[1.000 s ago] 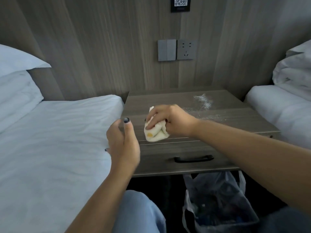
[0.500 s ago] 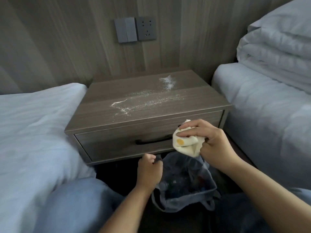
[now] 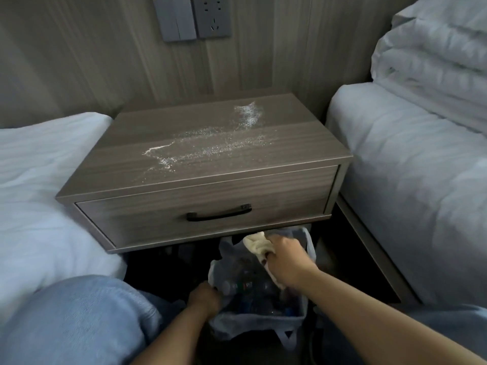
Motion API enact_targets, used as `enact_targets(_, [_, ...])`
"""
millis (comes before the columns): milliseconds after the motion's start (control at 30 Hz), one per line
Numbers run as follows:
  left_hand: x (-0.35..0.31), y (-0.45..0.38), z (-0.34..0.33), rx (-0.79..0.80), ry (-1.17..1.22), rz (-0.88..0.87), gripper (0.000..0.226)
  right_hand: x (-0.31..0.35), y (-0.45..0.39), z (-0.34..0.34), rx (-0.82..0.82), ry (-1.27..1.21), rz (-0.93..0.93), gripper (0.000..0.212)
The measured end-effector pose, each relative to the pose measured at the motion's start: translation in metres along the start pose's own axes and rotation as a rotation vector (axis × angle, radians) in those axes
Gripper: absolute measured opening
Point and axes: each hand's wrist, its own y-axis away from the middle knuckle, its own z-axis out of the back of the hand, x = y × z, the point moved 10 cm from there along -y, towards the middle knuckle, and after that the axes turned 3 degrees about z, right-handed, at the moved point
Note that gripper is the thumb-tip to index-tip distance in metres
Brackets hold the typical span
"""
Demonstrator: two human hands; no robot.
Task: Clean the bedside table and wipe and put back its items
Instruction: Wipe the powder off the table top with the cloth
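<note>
Right hand [image 3: 283, 262] grips the cream cloth [image 3: 257, 245] over the lined waste bin [image 3: 253, 316], below the table's [image 3: 184, 169] front edge. Left hand [image 3: 204, 299] pinches the bin's near-left rim, fingers closed. White powder [image 3: 210, 146] streaks the table top from centre to back-right corner.

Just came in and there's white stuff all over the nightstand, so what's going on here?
A person is partway through cleaning the bedside table. The white powder is spread across its top. The right hand holds a cloth over the lined trash bin below the drawer, while the left hand grips the bin's near edge. None of the table's items are in view.
</note>
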Motion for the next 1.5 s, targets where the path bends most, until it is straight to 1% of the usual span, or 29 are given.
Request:
enact_targets(67, [0.018, 0.000, 0.009, -0.037, -0.005, 0.062, 0.039, -0.003, -0.006, -0.011, 0.017, -0.066, -0.060, 0.034])
enact_targets(167, [0.040, 0.003, 0.011, -0.014, -0.041, 0.146, 0.041, -0.003, -0.011, -0.015, 0.011, -0.211, -0.124, 0.028])
enact_targets(267, [0.044, 0.014, 0.017, 0.007, -0.037, 0.192, 0.046, 0.004, -0.014, -0.015, 0.056, -0.291, -0.101, 0.008])
enact_targets(300, [0.037, 0.018, 0.022, -0.001, -0.021, 0.169, 0.053, 0.006, -0.012, -0.012, 0.069, -0.309, -0.103, 0.015])
enact_targets(367, [0.020, 0.033, 0.046, -0.089, -0.046, 0.114, 0.065, 0.007, -0.012, -0.007, 0.089, -0.280, -0.074, 0.025])
enact_targets(433, [-0.008, 0.052, 0.084, -0.263, -0.002, -0.019, 0.061, 0.012, -0.015, 0.000, 0.086, -0.206, 0.002, 0.018])
enact_targets(467, [-0.028, 0.062, 0.099, -0.312, 0.080, -0.159, 0.058, 0.015, -0.015, 0.002, 0.082, -0.205, 0.034, 0.010])
enact_targets(500, [-0.045, 0.072, 0.110, -0.303, 0.215, -0.307, 0.056, 0.017, -0.015, 0.003, 0.083, -0.239, 0.054, 0.004])
enact_targets(533, [-0.057, 0.083, 0.116, -0.247, 0.364, -0.429, 0.054, 0.020, -0.014, 0.004, 0.085, -0.277, 0.073, 0.001])
enact_targets(600, [-0.070, 0.103, 0.120, -0.130, 0.552, -0.573, 0.048, 0.027, -0.013, 0.009, 0.081, -0.339, 0.111, 0.010])
enact_targets(633, [-0.071, 0.108, 0.121, -0.118, 0.589, -0.611, 0.045, 0.029, -0.012, 0.012, 0.079, -0.361, 0.117, 0.009])
enact_targets(733, [-0.068, 0.113, 0.117, -0.105, 0.607, -0.612, 0.034, 0.029, -0.013, 0.024, 0.047, -0.371, 0.105, 0.015])
enact_targets(800, [-0.065, 0.111, 0.112, -0.103, 0.511, -0.556, 0.025, 0.030, -0.013, 0.032, -0.004, -0.340, 0.113, 0.019])
enact_targets(867, [-0.062, 0.107, 0.112, -0.176, 0.370, -0.531, 0.027, 0.038, -0.010, 0.037, -0.057, -0.329, 0.168, 0.016])
enact_targets(900, [-0.062, 0.107, 0.114, -0.221, 0.376, -0.545, 0.029, 0.044, -0.008, 0.038, -0.073, -0.368, 0.208, 0.016])
enact_targets(967, [-0.063, 0.111, 0.119, -0.273, 0.541, -0.610, 0.016, 0.053, -0.005, 0.037, -0.071, -0.450, 0.257, 0.014])
enact_targets(1033, [-0.066, 0.112, 0.122, -0.288, 0.676, -0.667, 0.007, 0.053, -0.005, 0.036, -0.077, -0.456, 0.257, 0.014])
enact_targets(1067, [-0.066, 0.109, 0.122, -0.307, 0.686, -0.676, 0.010, 0.050, -0.007, 0.039, -0.123, -0.438, 0.245, 0.016])
enact_targets(1133, [-0.063, 0.103, 0.120, -0.335, 0.706, -0.635, 0.033, 0.044, -0.004, 0.054, -0.328, -0.376, 0.244, 0.023])
enact_targets(1167, [-0.058, 0.098, 0.119, -0.332, 0.741, -0.579, 0.042, 0.046, 0.004, 0.064, -0.463, -0.363, 0.292, 0.028])
enact_targets(1200, [-0.053, 0.094, 0.116, -0.310, 0.801, -0.520, 0.044, 0.051, 0.015, 0.068, -0.572, -0.357, 0.371, 0.032])
enact_targets(1233, [-0.049, 0.091, 0.113, -0.270, 0.878, -0.464, 0.042, 0.061, 0.027, 0.065, -0.623, -0.345, 0.461, 0.034])
enact_targets(1267, [-0.047, 0.087, 0.107, -0.210, 0.968, -0.406, 0.038, 0.072, 0.035, 0.053, -0.580, -0.335, 0.548, 0.037])
enact_targets(1300, [-0.045, 0.083, 0.099, -0.135, 1.059, -0.337, 0.034, 0.083, 0.040, 0.033, -0.457, -0.311, 0.623, 0.042])
enact_targets(1333, [-0.043, 0.082, 0.092, -0.077, 1.119, -0.261, 0.032, 0.089, 0.044, 0.006, -0.288, -0.267, 0.666, 0.048])
enact_targets(1367, [-0.039, 0.080, 0.087, -0.048, 1.152, -0.194, 0.030, 0.087, 0.044, -0.023, -0.120, -0.204, 0.658, 0.052])
enact_targets(1400, [-0.035, 0.077, 0.085, -0.049, 1.158, -0.148, 0.030, 0.074, 0.041, -0.049, 0.005, -0.155, 0.593, 0.055])
enact_targets(1433, [-0.029, 0.073, 0.084, -0.071, 1.148, -0.120, 0.030, 0.053, 0.034, -0.069, 0.094, -0.147, 0.455, 0.058])
enact_targets(1500, [-0.017, 0.068, 0.087, -0.148, 1.084, -0.079, 0.031, 0.008, 0.020, -0.082, 0.131, -0.176, 0.121, 0.065])
